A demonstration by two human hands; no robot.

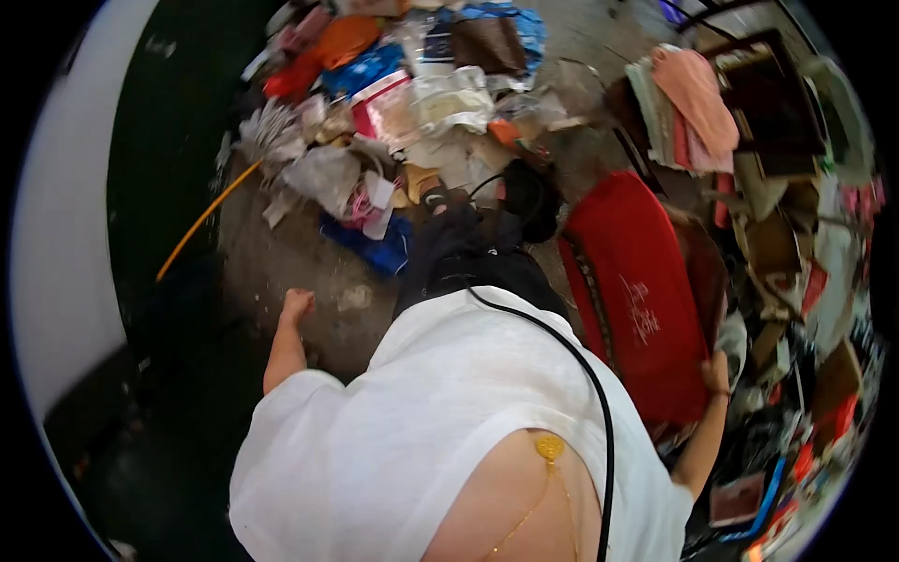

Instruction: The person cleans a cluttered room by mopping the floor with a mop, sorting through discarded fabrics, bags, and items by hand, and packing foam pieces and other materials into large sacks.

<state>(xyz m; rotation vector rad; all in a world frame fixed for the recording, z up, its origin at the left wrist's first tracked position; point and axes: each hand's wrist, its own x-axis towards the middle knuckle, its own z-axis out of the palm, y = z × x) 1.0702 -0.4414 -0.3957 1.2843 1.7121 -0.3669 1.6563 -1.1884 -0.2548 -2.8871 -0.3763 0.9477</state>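
Observation:
My right hand (pixel 716 373) is closed on the edge of a large red bag (pixel 641 300) with white lettering on its face and a dark zip-like strip along its side. The bag stands tilted against my right side, and the fingers behind its edge are partly hidden. My left hand (pixel 299 304) hangs out to the left above the floor, its fingers curled in with nothing visible in them. Nearest to it on the floor is a blue plastic piece (pixel 379 245).
A heap of plastic bags and wrappers (pixel 384 103) covers the floor ahead. Folded towels (pixel 688 108) are stacked at the back right beside a dark frame (pixel 768 103). Open cardboard boxes (pixel 773 248) and litter fill the right. A yellow stick (pixel 208 217) leans at left.

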